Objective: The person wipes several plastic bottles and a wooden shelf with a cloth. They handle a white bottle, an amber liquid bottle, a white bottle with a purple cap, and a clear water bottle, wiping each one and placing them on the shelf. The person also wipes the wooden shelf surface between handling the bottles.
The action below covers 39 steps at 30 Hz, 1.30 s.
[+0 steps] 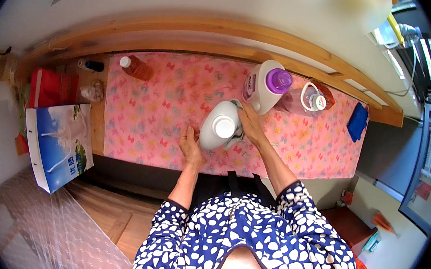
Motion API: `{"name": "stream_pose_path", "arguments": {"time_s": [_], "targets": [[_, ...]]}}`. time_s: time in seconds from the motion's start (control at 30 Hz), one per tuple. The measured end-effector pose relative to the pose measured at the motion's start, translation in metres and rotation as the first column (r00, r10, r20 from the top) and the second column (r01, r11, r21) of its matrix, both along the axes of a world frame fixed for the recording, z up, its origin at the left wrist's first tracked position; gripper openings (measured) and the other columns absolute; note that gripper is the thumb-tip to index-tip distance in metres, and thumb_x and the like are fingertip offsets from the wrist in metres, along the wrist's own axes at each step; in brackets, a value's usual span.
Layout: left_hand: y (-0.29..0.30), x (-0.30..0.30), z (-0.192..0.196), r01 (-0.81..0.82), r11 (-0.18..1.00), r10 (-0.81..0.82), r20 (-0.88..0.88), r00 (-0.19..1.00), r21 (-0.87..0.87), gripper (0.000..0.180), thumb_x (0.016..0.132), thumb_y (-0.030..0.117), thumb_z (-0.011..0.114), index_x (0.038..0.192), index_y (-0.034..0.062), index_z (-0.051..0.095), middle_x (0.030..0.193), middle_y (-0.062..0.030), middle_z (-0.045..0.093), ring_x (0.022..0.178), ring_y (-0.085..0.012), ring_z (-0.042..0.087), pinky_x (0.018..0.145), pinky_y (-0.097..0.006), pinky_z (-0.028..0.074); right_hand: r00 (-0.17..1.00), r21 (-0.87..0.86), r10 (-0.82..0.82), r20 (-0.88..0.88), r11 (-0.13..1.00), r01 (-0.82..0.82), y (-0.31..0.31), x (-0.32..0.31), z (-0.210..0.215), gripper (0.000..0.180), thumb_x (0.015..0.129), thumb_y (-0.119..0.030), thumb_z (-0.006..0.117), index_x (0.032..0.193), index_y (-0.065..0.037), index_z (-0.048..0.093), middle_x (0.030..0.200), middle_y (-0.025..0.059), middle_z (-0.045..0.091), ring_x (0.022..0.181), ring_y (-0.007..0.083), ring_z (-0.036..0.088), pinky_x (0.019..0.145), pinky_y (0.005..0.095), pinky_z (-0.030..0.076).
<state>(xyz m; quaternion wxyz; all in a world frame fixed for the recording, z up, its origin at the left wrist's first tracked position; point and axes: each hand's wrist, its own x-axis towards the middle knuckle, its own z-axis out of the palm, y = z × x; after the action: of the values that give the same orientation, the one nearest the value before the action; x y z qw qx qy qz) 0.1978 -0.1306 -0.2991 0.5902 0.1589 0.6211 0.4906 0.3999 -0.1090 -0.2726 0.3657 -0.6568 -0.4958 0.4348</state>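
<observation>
A white bottle (208, 130) with a white screw cap stands in front of me on the pink patterned cloth. My left hand (190, 146) is at its left side, fingers bent against the lower part of the bottle. On the opposite side, my right hand (250, 125) presses a grey-green rag (235, 139) to the bottle's wall. Part of the rag lies hidden under that hand. Just beyond my right hand is a large white jug with a purple cap (278, 81).
Right of the jug stand a clear handled bottle (294, 101) and a folded blue cloth (358, 122). A small bottle of amber liquid (138, 69) lies at the far left. A paper bag (60, 143) and a red box (50, 87) stand left. A wooden rail (191, 29) runs behind.
</observation>
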Motion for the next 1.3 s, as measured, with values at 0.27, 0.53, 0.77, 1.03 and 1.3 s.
{"name": "stream_pose_path", "arguments": {"time_s": [0.27,0.53,0.77,1.03,1.3], "targets": [[0.001,-0.008,0.005,0.177,0.983,-0.183,-0.298,0.937,-0.047,0.035,0.089,0.026,0.061,0.063,0.0084,0.047,0.06,0.0054,0.043,0.054,-0.0074,0.038,0.05,-0.024,0.03,0.998,-0.027,-0.033,-0.052,0.999,0.032,-0.017,0.008,0.003,0.035,0.093,-0.01,0.043,0.125,-0.001,0.053,0.126,0.0129,0.052,0.119,0.0249,0.045,0.103,0.0333,0.031],[-0.027,-0.008,0.025,0.622,0.783,-0.483,-0.623,0.615,0.007,0.065,0.06,0.025,0.079,0.113,0.0008,0.05,0.099,-0.01,0.062,0.093,-0.0211,0.059,0.084,-0.036,0.047,0.967,0.162,0.206,0.148,0.96,-0.229,0.023,0.002,0.002,0.033,0.089,-0.012,0.048,0.118,-0.001,0.059,0.116,0.0169,0.056,0.104,0.0334,0.05,0.096,0.0394,0.036],[-0.02,0.009,0.028,0.582,0.808,-0.556,-0.448,0.701,-0.093,0.071,0.05,0.02,0.085,0.113,0.0042,0.056,0.102,-0.0167,0.066,0.098,-0.0297,0.063,0.083,-0.038,0.049,0.967,0.188,0.245,0.068,0.949,-0.254,-0.011,0.017,0.015,0.034,0.09,-0.011,0.045,0.118,0.004,0.056,0.123,0.0199,0.053,0.117,0.0333,0.048,0.102,0.0372,0.034],[-0.021,0.02,0.029,0.55,0.83,-0.491,-0.596,0.636,-0.097,0.053,0.051,0.02,0.084,0.099,0.0063,0.065,0.1,-0.0174,0.066,0.095,-0.0301,0.064,0.079,-0.041,0.051,0.933,-0.01,0.346,-0.103,0.937,-0.348,-0.043,0.062,0.047,0.027,0.095,-0.011,0.047,0.116,0.003,0.058,0.104,0.0034,0.061,0.093,0.0119,0.053,0.083,0.0256,0.042],[-0.066,0.065,0.047,0.229,0.97,-0.228,-0.603,0.764,-0.076,0.07,0.059,0.027,0.08,0.117,0.0051,0.047,0.103,-0.022,0.064,0.099,-0.0393,0.061,0.08,-0.045,0.051,0.904,0.137,0.354,-0.24,0.934,-0.329,-0.013,0.034,0.077,0.027,0.097,-0.014,0.044,0.114,0.0,0.059,0.094,0.0008,0.059,0.079,0.0085,0.05,0.07,0.023,0.042]]}}
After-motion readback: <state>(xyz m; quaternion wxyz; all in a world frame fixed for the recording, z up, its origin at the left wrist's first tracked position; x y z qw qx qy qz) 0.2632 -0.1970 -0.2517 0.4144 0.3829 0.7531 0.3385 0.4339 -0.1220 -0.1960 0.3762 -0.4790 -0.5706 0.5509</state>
